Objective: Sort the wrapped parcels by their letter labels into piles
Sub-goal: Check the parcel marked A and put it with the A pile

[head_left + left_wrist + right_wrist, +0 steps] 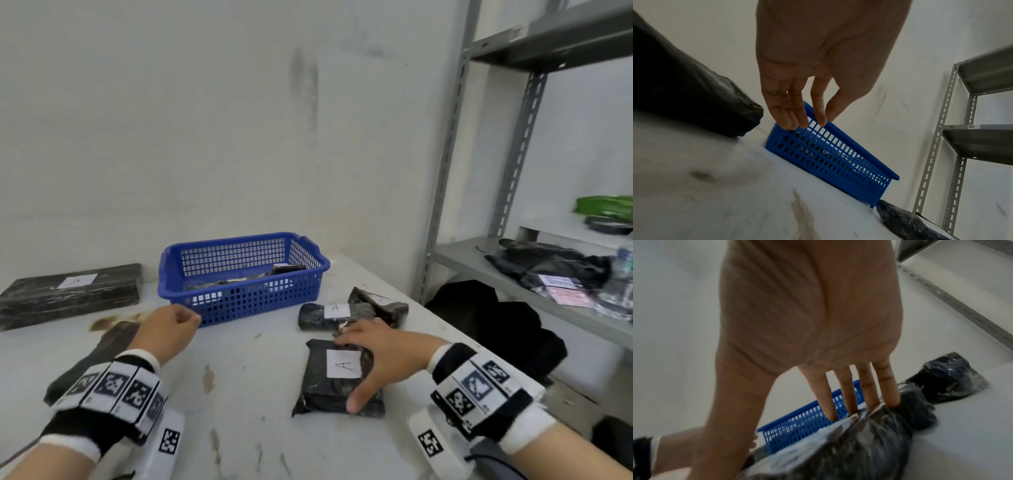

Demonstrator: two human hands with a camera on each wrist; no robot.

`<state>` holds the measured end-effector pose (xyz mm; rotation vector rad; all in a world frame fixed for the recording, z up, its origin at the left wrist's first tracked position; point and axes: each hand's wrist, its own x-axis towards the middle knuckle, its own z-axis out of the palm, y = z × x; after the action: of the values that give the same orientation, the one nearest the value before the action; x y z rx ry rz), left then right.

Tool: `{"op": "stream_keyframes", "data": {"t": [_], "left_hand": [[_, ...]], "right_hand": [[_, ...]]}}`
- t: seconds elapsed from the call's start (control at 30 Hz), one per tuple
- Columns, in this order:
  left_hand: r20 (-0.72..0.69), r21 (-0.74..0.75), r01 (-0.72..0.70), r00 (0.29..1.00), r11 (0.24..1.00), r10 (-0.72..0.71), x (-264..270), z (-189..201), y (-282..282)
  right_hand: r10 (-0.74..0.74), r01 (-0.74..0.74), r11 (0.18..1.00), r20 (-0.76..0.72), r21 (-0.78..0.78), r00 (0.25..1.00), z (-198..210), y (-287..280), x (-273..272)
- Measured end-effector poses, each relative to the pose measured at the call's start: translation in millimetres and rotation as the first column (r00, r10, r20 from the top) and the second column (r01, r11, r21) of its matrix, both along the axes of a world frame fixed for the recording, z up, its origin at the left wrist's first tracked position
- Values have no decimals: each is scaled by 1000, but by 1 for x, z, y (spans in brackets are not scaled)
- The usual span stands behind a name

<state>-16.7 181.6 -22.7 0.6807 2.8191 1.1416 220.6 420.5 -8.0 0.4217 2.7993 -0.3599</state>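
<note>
Parcel marked A (pixel 337 377) lies flat on the table (pixel 239 377), near-right of the blue basket (pixel 239 274); long axis runs front-to-back, label up; looks soft, light, slick wrap, prob. best taken by both ends; right hand (pixel 380 356) spans it, fingers straight, thumb at near edge; left hand (pixel 168 329) loose, empty, by basket.
</note>
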Motion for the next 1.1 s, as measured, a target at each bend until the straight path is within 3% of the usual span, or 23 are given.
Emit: {"op": "stream_keyframes", "data": {"t": [0.27, 0.37, 0.47, 0.6, 0.7, 0.77, 0.83, 0.93, 1.1], "left_hand": [[77, -18, 8, 997, 1000, -6, 12, 0, -6], [121, 24, 5, 993, 1000, -8, 13, 0, -12], [109, 66, 55, 992, 996, -62, 18, 6, -17], [105, 172, 262, 954, 950, -282, 31, 25, -23], [194, 388, 380, 857, 840, -478, 44, 47, -28], [171, 538, 375, 829, 755, -533, 47, 63, -31], [103, 650, 311, 867, 693, -487, 47, 76, -34], [24, 749, 191, 949, 635, -313, 37, 89, -42], [-77, 815, 165, 981, 555, -177, 26, 112, -69]], "right_hand": [[52, -65, 986, 85, 153, 995, -3, -14, -16], [52, -56, 994, 45, 95, 998, 3, -19, -23], [58, -58, 998, -70, -8, 996, 17, -24, -32], [31, -106, 971, -330, -212, 943, 47, -42, -50], [28, -155, 967, -521, -202, 853, 70, -63, -73], [66, -184, 974, -618, -130, 783, 84, -78, -91], [100, -218, 972, -683, -88, 723, 95, -94, -106], [102, -321, 935, -752, -152, 651, 109, -112, -120], [-14, -523, 763, -818, -380, 575, 123, -112, -131]]}}
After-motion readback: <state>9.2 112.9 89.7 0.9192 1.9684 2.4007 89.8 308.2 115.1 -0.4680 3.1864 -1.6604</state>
